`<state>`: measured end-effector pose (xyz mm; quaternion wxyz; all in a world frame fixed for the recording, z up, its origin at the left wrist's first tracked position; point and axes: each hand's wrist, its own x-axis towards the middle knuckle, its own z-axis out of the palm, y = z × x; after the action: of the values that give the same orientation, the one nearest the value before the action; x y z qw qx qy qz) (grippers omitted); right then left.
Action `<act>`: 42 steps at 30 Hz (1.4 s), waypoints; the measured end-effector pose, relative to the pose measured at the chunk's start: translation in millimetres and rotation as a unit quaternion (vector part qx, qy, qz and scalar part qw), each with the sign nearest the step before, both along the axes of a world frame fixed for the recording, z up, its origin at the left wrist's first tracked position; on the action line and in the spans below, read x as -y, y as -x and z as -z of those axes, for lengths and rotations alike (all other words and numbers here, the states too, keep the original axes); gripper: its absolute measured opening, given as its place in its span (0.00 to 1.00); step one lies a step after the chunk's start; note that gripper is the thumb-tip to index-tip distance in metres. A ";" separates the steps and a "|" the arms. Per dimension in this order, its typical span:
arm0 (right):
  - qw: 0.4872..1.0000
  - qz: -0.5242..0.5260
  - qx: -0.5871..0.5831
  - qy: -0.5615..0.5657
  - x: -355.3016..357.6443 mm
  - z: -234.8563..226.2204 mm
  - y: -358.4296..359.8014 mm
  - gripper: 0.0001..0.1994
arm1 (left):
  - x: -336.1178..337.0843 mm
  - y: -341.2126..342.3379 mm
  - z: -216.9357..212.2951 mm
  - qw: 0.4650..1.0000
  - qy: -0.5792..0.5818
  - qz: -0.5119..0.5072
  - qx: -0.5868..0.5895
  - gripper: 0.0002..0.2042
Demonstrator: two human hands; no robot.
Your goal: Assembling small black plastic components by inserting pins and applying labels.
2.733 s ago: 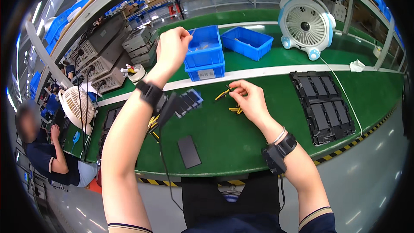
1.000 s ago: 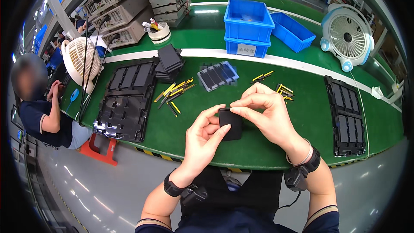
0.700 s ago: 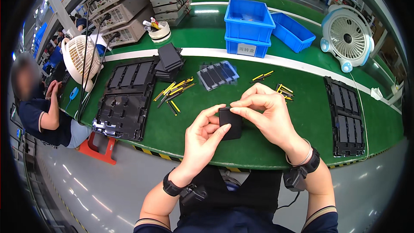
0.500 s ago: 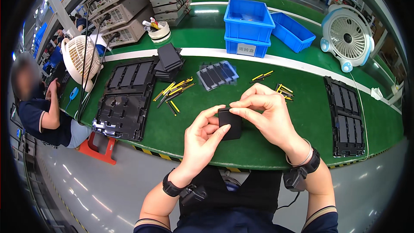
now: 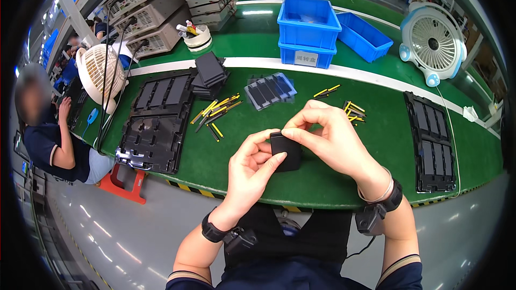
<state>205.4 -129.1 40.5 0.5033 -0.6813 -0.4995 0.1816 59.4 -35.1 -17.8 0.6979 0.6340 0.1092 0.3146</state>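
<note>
Black and flat, a small rectangular module [image 5: 286, 150] sits between both hands above the near edge of the green table [image 5: 376, 145]. The left hand [image 5: 250, 169] cups it from below and the left, its grip pinching the module's lower left side between thumb and fingers. The right hand [image 5: 330, 139] comes over from the right, its grip pressed together on the module's top edge, thumb and forefinger meeting at the upper left corner. Both wrists wear dark bands.

Just beyond the hands, a scatter of yellow-and-black pins [image 5: 217, 113] lies to the left, and a smaller bunch of the same pins [image 5: 352, 111] lies just past the right hand. Between them, a little farther off, a clear sleeve of dark cells [image 5: 270, 90] lies flat. A stack of black modules [image 5: 210, 72] stands left of it, touching a long black moulded tray [image 5: 156, 118] that reaches to the near left edge. Another black tray [image 5: 434, 147] lies well apart at the right.

Far across the white stripe stand two blue bins [image 5: 309, 27], one beside the other, and a white desk fan [image 5: 435, 40] at the far right. A second white fan [image 5: 99, 72] stands at the left edge, near a seated person in a dark shirt [image 5: 48, 139].
</note>
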 end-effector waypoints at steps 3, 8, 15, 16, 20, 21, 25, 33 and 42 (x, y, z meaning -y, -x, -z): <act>0.997 -0.038 0.006 0.063 -3.0 -4.7 -1.0 0.05 | -0.4 1.9 0.7 1.000 0.005 -0.004 -0.003 0.19; 0.995 -0.038 -0.092 -0.025 3.1 17.1 2.9 0.08 | -1.0 0.7 1.2 1.000 0.023 -0.001 -0.009 0.20; 0.973 -0.029 -0.225 -0.030 2.2 33.2 -2.5 0.10 | -17.1 5.3 -18.1 0.990 -0.113 -0.010 -0.078 0.22; 0.973 -0.033 -0.227 -0.034 1.8 33.4 -1.8 0.10 | -22.0 2.0 -25.4 0.978 -0.192 -0.022 -0.083 0.21; 0.973 -0.024 -0.229 -0.032 4.5 32.8 0.2 0.10 | -24.0 -10.7 -63.6 0.947 -0.256 -0.006 -0.191 0.08; 0.972 -0.020 -0.232 -0.036 4.7 33.0 1.1 0.10 | -26.4 -12.2 -63.0 0.947 -0.257 -0.006 -0.191 0.08; 0.976 -0.002 -0.218 -0.014 4.2 31.6 4.8 0.09 | -39.7 -13.1 -53.4 0.958 -0.220 0.027 -0.179 0.07; 0.980 -0.009 -0.186 -0.063 5.3 32.3 11.3 0.07 | -48.5 -13.8 -51.0 0.957 -0.174 0.071 -0.219 0.08; 0.980 -0.020 -0.184 -0.067 5.5 29.7 7.4 0.06 | -45.3 -13.2 -63.5 0.932 -0.263 0.054 -0.244 0.10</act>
<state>198.0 -134.5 10.7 0.6274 -0.5909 -0.4230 0.2798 72.6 10.2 45.7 0.4738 0.8571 0.1555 0.1295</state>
